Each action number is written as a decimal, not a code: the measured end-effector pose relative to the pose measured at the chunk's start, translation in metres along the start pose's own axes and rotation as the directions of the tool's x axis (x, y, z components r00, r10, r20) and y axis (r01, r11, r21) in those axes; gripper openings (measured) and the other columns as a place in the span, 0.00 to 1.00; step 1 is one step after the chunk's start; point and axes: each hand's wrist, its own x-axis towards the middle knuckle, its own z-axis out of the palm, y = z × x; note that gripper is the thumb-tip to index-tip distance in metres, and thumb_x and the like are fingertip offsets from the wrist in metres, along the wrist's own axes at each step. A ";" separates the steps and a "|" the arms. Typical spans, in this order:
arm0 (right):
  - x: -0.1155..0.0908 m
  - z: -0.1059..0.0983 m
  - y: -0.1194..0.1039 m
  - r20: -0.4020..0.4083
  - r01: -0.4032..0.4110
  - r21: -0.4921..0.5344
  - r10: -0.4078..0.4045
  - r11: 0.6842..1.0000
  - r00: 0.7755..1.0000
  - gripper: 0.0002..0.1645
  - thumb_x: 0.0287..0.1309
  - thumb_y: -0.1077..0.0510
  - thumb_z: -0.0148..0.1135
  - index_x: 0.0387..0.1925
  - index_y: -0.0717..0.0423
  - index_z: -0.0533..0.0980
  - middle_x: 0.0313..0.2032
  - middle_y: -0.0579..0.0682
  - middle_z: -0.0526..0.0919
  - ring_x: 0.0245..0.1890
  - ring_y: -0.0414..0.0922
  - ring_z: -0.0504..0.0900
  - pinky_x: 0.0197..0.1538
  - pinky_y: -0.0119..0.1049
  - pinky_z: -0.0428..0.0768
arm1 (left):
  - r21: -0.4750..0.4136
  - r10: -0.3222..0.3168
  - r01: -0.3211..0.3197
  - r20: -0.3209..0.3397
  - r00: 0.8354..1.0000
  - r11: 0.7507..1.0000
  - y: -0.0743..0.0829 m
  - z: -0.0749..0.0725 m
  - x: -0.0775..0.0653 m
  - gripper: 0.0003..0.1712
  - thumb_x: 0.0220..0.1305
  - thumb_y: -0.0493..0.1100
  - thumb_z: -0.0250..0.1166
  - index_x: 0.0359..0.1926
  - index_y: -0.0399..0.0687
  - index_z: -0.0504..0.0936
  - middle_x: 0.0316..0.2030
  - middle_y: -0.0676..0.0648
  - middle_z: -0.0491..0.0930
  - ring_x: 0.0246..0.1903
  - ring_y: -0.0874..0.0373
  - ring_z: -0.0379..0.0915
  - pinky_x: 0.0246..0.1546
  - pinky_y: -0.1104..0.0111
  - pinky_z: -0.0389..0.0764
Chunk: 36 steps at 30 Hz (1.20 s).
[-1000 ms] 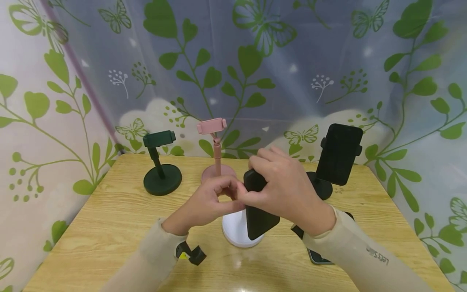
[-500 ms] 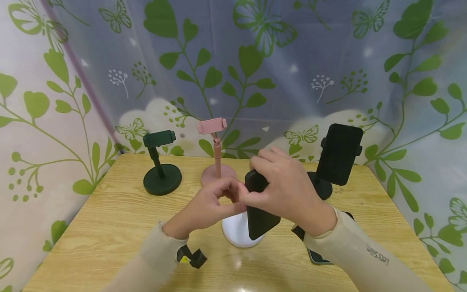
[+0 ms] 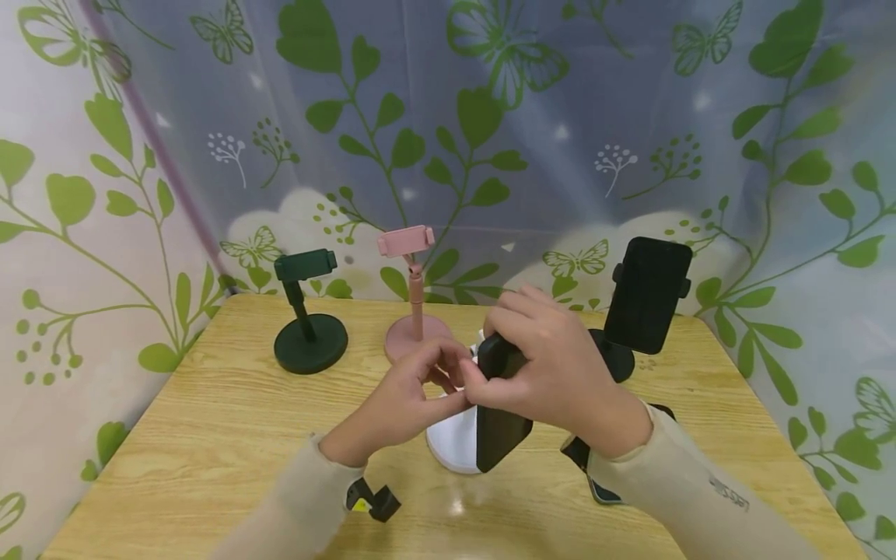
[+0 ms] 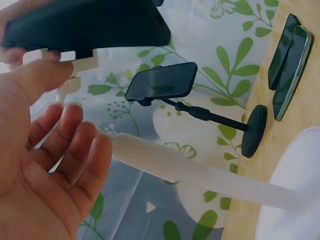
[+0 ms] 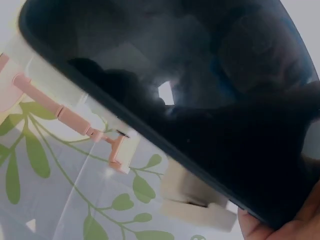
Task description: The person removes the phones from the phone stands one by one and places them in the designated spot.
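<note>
My right hand [image 3: 553, 365] grips the upper end of a black phone [image 3: 500, 432], which is tilted above the white phone stand [image 3: 451, 443]. Its dark screen [image 5: 190, 75] fills most of the right wrist view. The stand's white clamp [image 4: 86, 63] sits against the phone's edge in the left wrist view; how far the phone is seated in it I cannot tell. My left hand [image 3: 409, 393] holds the clamp, its thumb on the clamp's side and the other fingers curled near the neck. Below them runs the stand's ribbed post [image 4: 150, 155].
At the back of the wooden table [image 3: 210, 404] stand a green phone stand [image 3: 310, 342] and a pink one [image 3: 417, 295]. A black stand bearing a phone [image 3: 647, 295] is at the back right. Two phones [image 4: 294, 72] lie on the table's right side, partly under my right sleeve.
The phone has turned, so its face looks narrower in the head view. A bit of the white clamp now shows behind its upper end. My right hand has shifted slightly right.
</note>
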 end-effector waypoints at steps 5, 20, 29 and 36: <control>-0.004 -0.012 -0.002 -0.019 -0.023 0.050 0.024 0.998 1.000 0.11 0.47 0.56 0.68 0.21 0.47 0.71 0.24 0.40 0.72 0.27 0.39 0.65 0.32 0.33 0.65 | 0.020 -0.068 0.068 -0.031 0.997 0.997 -0.005 0.006 0.001 0.27 0.66 0.37 0.72 0.62 0.46 0.72 0.48 0.48 0.77 0.46 0.56 0.78 0.48 0.61 0.85; -0.027 -0.035 0.018 -0.136 -0.116 0.049 0.122 0.992 0.983 0.10 0.48 0.57 0.69 0.24 0.50 0.73 0.23 0.40 0.73 0.26 0.39 0.68 0.32 0.31 0.66 | 0.050 -0.180 0.188 -0.137 0.974 0.981 -0.012 0.015 0.007 0.27 0.66 0.40 0.73 0.62 0.42 0.72 0.48 0.45 0.77 0.45 0.54 0.80 0.46 0.62 0.84; -0.044 -0.037 0.034 -0.123 -0.163 -0.001 0.161 0.987 0.979 0.12 0.48 0.58 0.69 0.22 0.49 0.72 0.23 0.39 0.71 0.26 0.37 0.66 0.30 0.30 0.65 | 0.032 -0.266 0.273 -0.142 0.954 0.962 -0.024 0.018 0.010 0.25 0.66 0.40 0.73 0.60 0.45 0.74 0.50 0.47 0.79 0.46 0.55 0.81 0.48 0.56 0.85; -0.060 -0.041 0.049 -0.112 -0.210 -0.061 0.203 0.976 0.973 0.11 0.48 0.59 0.70 0.24 0.50 0.72 0.22 0.39 0.70 0.26 0.36 0.65 0.28 0.30 0.65 | 0.053 -0.287 0.293 -0.108 0.952 0.954 -0.032 0.022 0.011 0.21 0.66 0.40 0.73 0.57 0.46 0.77 0.45 0.49 0.82 0.45 0.57 0.82 0.45 0.64 0.86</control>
